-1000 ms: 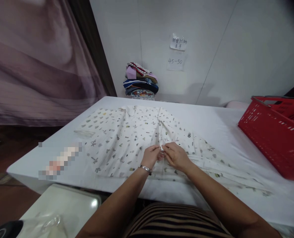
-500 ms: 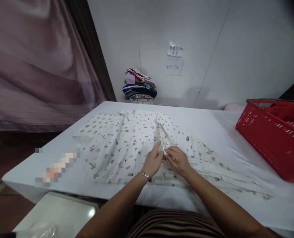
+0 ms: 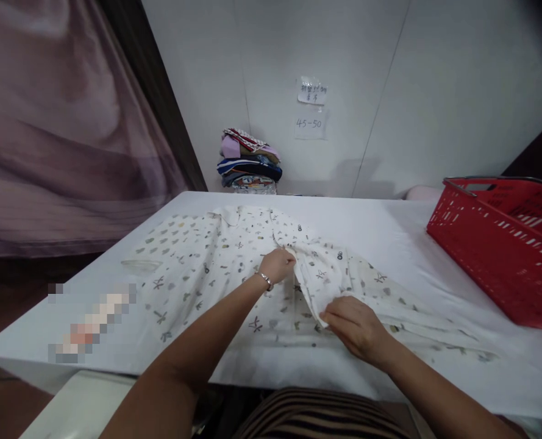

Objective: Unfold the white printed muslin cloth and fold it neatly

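Note:
A white shirt (image 3: pixel 206 268) printed with small green and grey motifs lies spread on the white table (image 3: pixel 380 225), collar toward the wall. My left hand (image 3: pixel 277 265), a bracelet on its wrist, pinches the front placket at mid-chest. My right hand (image 3: pixel 355 326) grips the same front edge lower down, near the hem, and lifts it a little off the table. The right front panel is folded and rumpled between the two hands. One sleeve stretches out to the right.
A red plastic basket (image 3: pixel 503 250) stands on the table at the right. A stack of folded clothes (image 3: pixel 249 161) sits against the back wall under two paper notes (image 3: pixel 311 110). A purple curtain (image 3: pixel 69 140) hangs at the left. A pale stool top (image 3: pixel 69 408) is below the table's front edge.
My hands, together at the placket before, have parted: the left moved up the front edge, the right slid down toward the hem. The view shifted slightly right.

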`<action>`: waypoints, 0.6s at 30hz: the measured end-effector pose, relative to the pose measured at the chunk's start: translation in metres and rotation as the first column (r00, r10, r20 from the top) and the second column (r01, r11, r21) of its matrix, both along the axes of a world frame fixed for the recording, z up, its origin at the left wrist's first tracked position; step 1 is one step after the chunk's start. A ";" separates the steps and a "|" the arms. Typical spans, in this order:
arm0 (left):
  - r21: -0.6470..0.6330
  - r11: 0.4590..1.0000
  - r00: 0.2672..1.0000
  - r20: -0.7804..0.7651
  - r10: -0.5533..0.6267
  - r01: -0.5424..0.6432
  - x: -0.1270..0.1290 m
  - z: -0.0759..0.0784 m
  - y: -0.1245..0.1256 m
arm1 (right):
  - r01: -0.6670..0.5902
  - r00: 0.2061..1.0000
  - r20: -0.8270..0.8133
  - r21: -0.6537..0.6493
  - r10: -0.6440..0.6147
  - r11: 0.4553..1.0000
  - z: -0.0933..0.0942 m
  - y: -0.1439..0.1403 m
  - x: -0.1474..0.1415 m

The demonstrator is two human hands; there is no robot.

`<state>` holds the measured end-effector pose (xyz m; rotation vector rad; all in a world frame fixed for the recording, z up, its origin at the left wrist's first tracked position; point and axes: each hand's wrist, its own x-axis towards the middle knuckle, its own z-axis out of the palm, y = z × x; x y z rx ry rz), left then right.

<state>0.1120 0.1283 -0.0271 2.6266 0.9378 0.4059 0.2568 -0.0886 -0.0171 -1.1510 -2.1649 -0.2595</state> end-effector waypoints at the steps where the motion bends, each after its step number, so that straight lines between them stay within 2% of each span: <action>1: 0.000 1.000 0.998 -0.058 -0.006 0.006 0.003 -0.004 0.003 | -0.009 1.000 -0.003 -0.013 0.009 1.000 0.001 -0.004 0.000; 4: 0.010 0.999 0.992 -0.119 -0.034 0.036 0.013 -0.017 0.012 | -0.040 0.999 -0.028 -0.045 0.039 0.998 0.004 -0.014 0.000; 7: 0.054 0.985 0.976 -0.153 -0.157 0.166 0.021 -0.026 0.019 | -0.057 0.997 -0.062 -0.062 0.053 0.996 0.005 -0.020 -0.001; 11: 0.146 0.926 0.917 -0.258 -0.303 0.347 0.029 -0.033 0.025 | -0.069 0.993 -0.097 -0.061 0.062 0.996 0.003 -0.024 0.003; 15: 0.185 0.853 0.827 -0.410 -0.384 0.488 0.036 -0.036 0.028 | -0.066 0.989 -0.137 -0.060 0.057 0.996 0.001 -0.027 0.007; 18: 0.220 0.816 0.794 -0.462 -0.395 0.535 0.043 -0.036 0.031 | -0.059 0.986 -0.161 -0.064 0.048 0.996 0.001 -0.029 0.009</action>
